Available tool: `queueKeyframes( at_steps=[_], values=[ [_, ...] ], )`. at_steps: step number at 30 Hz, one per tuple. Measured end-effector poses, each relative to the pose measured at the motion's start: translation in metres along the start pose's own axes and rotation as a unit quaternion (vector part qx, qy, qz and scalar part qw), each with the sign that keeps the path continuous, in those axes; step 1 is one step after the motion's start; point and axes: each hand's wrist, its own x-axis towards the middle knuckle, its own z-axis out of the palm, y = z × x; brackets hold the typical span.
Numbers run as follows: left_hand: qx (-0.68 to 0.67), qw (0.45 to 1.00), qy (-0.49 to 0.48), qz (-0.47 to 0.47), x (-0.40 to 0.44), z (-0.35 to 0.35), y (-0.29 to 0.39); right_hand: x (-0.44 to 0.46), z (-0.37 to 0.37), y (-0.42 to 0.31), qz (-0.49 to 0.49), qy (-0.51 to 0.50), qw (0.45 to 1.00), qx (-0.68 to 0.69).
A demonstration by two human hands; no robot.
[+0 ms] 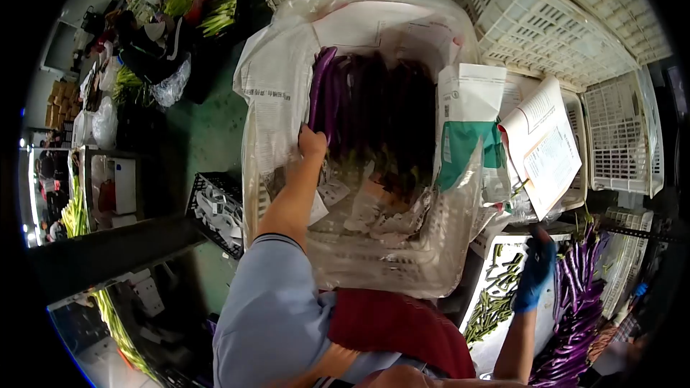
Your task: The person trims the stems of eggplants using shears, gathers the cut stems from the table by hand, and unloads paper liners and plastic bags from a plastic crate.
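Observation:
My bare left hand (313,142) is closed at the lower end of a long purple eggplant (329,97), at the left side of a plastic-lined crate (392,269). More dark eggplants (384,100) lie side by side in this crate, with crumpled paper (388,205) below them. My right hand (535,273), in a blue glove, is raised between a white tray of green pods (496,298) and a heap of purple eggplants (578,302). Its fingers are dark, and their grip cannot be made out.
White crates (539,29) are stacked at the upper right. Printed paper sheets (543,147) hang over the crate's right side. A black crate (219,212) holding crumpled paper stands on the green floor (215,129). Another person (154,47) is at the upper left, near green vegetables (218,14).

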Motion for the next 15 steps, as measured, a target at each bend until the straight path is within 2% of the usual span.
queueKeyframes(
  at_steps=[2, 3, 4, 6, 8, 10, 11, 13, 15],
  values=[
    [-0.059, 0.996, 0.06, -0.007, -0.026, 0.005, -0.008, 0.039, 0.064, -0.049, -0.092, -0.148, 0.984, 0.05],
    [-0.026, 0.998, 0.052, -0.021, -0.032, 0.006, -0.016, 0.057, 0.101, -0.068, -0.134, -0.217, 0.964, 0.077],
    [-0.001, 0.998, 0.057, -0.012, -0.042, 0.007, -0.021, 0.07, 0.137, -0.085, -0.091, -0.296, 0.947, 0.083],
    [0.055, 0.996, 0.068, 0.007, -0.061, 0.006, -0.027, 0.079, 0.209, -0.082, -0.124, -0.359, 0.915, 0.138],
    [0.008, 0.999, -0.005, -0.031, -0.056, -0.001, -0.037, 0.078, 0.276, -0.051, 0.033, -0.457, 0.875, 0.155],
    [-0.033, 0.994, -0.048, -0.093, -0.046, 0.009, -0.058, 0.085, 0.312, -0.045, 0.046, -0.527, 0.849, -0.001],
    [-0.043, 0.99, -0.052, -0.123, -0.046, 0.015, -0.067, 0.081, 0.327, -0.03, 0.069, -0.521, 0.85, -0.022],
    [-0.01, 0.985, 0.012, -0.17, -0.061, 0.03, -0.076, 0.066, 0.357, 0.006, 0.118, -0.508, 0.851, -0.06],
    [-0.089, 0.983, 0.036, -0.159, -0.063, 0.028, -0.072, 0.057, 0.369, 0.027, 0.084, -0.484, 0.868, -0.069]
  ],
)
